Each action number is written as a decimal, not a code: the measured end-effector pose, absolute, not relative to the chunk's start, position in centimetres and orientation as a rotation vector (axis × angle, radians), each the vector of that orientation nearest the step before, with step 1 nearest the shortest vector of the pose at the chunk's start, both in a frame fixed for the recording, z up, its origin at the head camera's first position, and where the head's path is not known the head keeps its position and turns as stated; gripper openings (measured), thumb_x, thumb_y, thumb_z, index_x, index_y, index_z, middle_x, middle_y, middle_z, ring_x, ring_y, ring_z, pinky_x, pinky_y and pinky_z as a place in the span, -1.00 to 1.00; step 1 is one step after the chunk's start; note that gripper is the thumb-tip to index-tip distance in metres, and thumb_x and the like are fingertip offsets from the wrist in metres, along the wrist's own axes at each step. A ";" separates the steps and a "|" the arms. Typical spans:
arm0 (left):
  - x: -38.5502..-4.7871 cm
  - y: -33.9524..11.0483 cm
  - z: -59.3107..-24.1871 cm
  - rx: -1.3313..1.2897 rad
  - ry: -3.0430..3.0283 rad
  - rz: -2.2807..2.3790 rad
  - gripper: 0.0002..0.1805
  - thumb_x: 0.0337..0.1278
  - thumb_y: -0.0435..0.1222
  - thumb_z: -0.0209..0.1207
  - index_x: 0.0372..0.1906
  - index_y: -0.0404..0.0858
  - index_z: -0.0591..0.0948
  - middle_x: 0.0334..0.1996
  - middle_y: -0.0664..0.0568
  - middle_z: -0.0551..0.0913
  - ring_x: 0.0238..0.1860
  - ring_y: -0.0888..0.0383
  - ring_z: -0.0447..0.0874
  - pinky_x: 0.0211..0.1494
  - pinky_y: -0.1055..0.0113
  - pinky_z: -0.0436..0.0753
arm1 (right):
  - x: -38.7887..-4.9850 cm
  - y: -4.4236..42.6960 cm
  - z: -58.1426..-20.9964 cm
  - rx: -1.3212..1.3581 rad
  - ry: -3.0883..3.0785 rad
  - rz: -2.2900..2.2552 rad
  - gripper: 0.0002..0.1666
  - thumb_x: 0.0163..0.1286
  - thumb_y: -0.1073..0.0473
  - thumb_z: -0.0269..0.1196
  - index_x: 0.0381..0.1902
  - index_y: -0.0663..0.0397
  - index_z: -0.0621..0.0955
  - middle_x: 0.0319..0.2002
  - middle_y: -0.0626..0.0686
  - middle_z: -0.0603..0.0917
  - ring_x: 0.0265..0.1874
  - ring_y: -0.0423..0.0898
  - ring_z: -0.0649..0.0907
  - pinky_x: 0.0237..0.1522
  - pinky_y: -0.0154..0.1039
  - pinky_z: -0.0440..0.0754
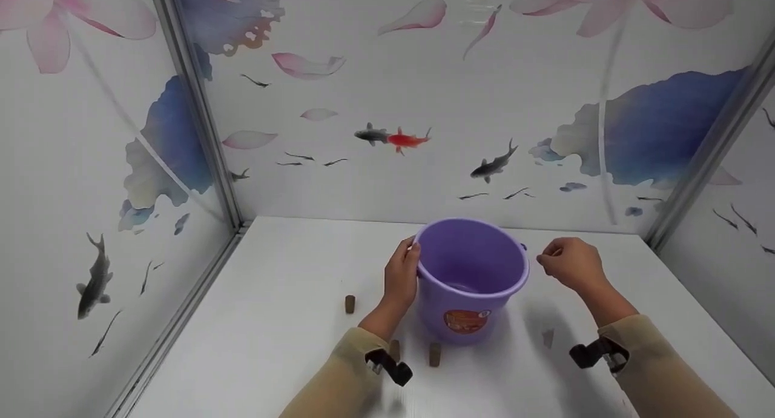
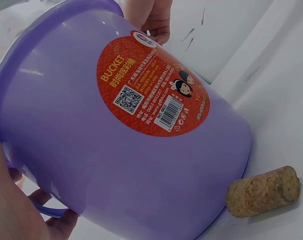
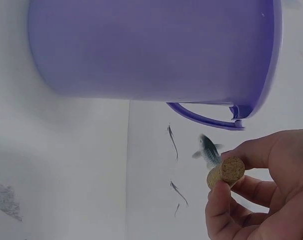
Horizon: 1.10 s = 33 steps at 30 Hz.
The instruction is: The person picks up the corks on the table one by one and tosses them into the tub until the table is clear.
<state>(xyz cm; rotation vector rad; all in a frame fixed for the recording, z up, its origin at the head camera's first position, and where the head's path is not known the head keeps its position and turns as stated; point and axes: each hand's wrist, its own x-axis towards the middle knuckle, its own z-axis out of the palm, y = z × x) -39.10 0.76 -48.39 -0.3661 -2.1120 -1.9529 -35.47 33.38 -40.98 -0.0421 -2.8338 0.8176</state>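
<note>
A purple bucket (image 1: 460,321) with a red oval label stands upright on the white table. My left hand (image 1: 401,275) holds its left rim, and the left wrist view shows those fingers (image 2: 66,222) around the rim and handle. To the bucket's right, my right hand (image 1: 572,265) is raised and apart from it. In the right wrist view a cork (image 3: 231,171) is pinched between that hand's thumb and fingers. The part of the bucket floor that shows has nothing on it.
One cork (image 1: 350,304) stands left of my left forearm, another (image 1: 435,354) in front of the bucket, and a third (image 1: 395,350) is partly hidden by my left sleeve. A grey patch (image 1: 548,338) marks the table at right. Painted panels (image 1: 363,182) enclose the table.
</note>
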 end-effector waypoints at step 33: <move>-39.4 0.6 -48.3 -0.374 -2.107 -1.987 -0.53 0.69 -0.04 -0.09 0.38 -0.12 0.61 -0.05 -0.32 0.69 -0.30 0.27 0.52 -0.14 0.35 0.53 | -36.4 33.9 -38.8 -0.042 -2.815 0.908 -0.69 0.48 0.06 0.31 -0.15 0.23 0.75 -0.40 0.04 0.78 -0.34 -0.02 0.69 -0.33 -0.20 0.59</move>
